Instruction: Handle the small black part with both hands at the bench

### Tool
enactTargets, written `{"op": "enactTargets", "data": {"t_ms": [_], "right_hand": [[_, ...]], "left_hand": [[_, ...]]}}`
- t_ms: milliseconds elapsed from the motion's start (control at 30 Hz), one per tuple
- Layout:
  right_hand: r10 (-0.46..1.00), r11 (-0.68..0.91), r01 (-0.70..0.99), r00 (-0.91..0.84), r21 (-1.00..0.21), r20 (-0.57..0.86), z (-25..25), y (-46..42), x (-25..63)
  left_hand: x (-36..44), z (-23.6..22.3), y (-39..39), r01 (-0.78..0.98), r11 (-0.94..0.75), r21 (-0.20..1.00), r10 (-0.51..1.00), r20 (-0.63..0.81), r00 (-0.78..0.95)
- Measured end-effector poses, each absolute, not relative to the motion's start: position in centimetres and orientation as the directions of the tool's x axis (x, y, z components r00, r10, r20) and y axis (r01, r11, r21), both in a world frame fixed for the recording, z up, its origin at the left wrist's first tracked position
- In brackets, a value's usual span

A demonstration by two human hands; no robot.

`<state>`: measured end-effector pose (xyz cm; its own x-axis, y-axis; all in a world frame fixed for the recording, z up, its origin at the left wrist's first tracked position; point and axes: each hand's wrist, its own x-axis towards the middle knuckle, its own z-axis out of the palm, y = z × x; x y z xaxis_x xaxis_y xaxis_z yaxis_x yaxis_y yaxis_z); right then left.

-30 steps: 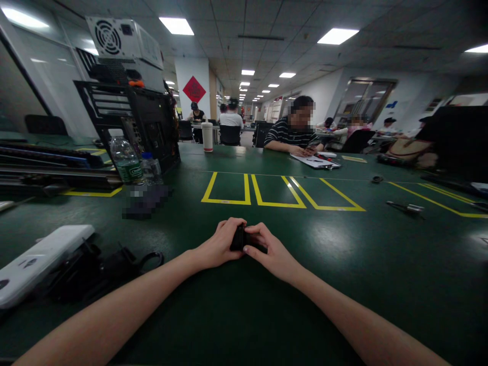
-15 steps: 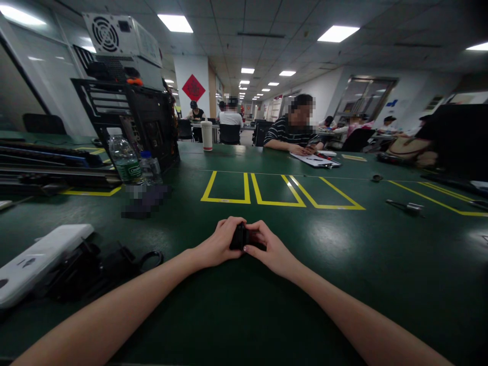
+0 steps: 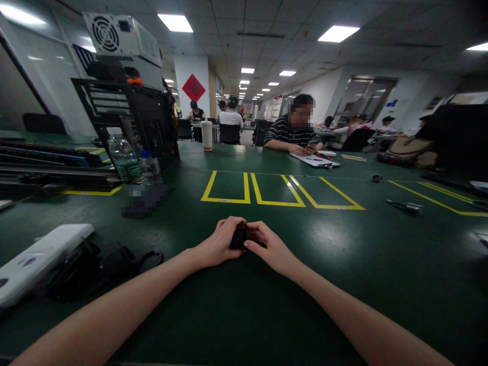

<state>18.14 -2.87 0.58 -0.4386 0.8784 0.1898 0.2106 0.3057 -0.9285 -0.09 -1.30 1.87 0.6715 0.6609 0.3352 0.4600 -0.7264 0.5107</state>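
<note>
Between my two hands is a small black block-like object [image 3: 238, 237], too dark to tell its kind. My left hand [image 3: 221, 243] is closed around its left side, thumb below and fingers over the top. From the right, my right hand [image 3: 269, 248] grips it with thumb and fingertips at its edge. The object is low over the green tabletop [image 3: 244, 310], or resting on it; I cannot tell which. Left of my hands lie a white elongated device [image 3: 46, 259] and a tangle of black parts [image 3: 91, 269] with a black ring [image 3: 151, 259].
Yellow tape outlines [image 3: 225, 200] mark the table ahead. A water bottle [image 3: 125, 157] and a smaller bottle [image 3: 150, 168] stand by a black computer case [image 3: 152, 122]. A white cup [image 3: 207, 136], a clipboard [image 3: 315, 160] before a seated person [image 3: 290, 129], and a metal tool [image 3: 409, 206] lie farther off.
My right thumb and fingertips have shifted very slightly on the black block-like object. Both hands otherwise keep their place and grip.
</note>
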Motion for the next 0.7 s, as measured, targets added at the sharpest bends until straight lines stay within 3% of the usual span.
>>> {"op": "enactTargets", "data": {"t_ms": [700], "right_hand": [[0.886,0.337,0.273,-0.417,-0.901,0.204,0.51,-3.12,18.32]], "left_hand": [[-0.23,2.05,-1.34,0.471,-0.712,0.521,0.668,0.298,0.682]]}}
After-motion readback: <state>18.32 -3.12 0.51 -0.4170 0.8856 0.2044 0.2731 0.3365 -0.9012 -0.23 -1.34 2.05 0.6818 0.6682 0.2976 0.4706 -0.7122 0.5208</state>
